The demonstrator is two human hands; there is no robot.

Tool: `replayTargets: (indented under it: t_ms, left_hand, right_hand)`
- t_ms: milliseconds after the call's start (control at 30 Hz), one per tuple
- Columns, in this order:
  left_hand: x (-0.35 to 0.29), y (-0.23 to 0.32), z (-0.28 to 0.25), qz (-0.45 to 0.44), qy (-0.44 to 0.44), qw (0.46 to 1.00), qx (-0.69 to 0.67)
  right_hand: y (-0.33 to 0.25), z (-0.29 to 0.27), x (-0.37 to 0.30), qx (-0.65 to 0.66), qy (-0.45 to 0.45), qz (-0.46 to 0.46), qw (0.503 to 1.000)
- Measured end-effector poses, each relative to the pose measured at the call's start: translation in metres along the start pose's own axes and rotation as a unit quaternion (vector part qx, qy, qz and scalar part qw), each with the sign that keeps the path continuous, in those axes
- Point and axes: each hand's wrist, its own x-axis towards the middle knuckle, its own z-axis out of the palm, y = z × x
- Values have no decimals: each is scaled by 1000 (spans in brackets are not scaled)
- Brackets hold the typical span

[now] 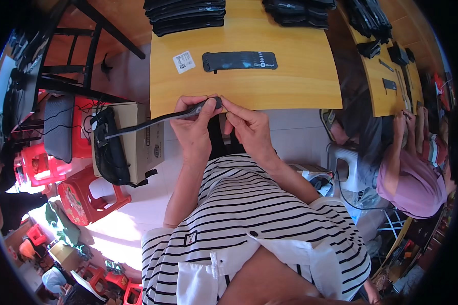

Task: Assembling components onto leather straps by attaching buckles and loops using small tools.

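A black padded strip, seen nearly edge-on, is pinched near its right end by my left hand. Its long free part slants down to the left, past the table's front edge. My right hand is closed in a pinch right against that end of the strip; what its fingertips grip is too small to make out. Beyond both hands, a flat black strip with white printing and a small tab lies on the yellow table. Left of it is a white label sheet with printed squares.
Stacks of black strips and a second pile stand at the table's far edge. A cardboard box with a black bag and a red stool are left. Another person works at a table on the right.
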Motion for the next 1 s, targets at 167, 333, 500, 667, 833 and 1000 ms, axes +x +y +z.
replayTargets:
  t_ms: [167, 333, 500, 667, 833, 1000]
  left_hand:
    - [3, -1, 2, 56, 0, 998, 33]
    - [16, 17, -16, -87, -79, 988, 103]
    - [27, 21, -26, -179, -134, 966, 128]
    - [22, 17, -20, -130, -87, 977, 146]
    - [16, 6, -21, -100, -62, 986, 119]
    - [25, 17, -30, -165, -97, 964, 186]
  right_hand:
    - [-3, 6, -1, 75, 14, 63, 995]
    - [-1, -27, 17, -254, -54, -168, 951]
    - [-27, -33, 21, -425, -137, -216, 869]
    - [-7, -23, 16, -296, -79, -170, 937]
    - [10, -13, 5, -27, -94, 67, 993]
    - [-1, -19, 6, -335, -92, -167, 923]
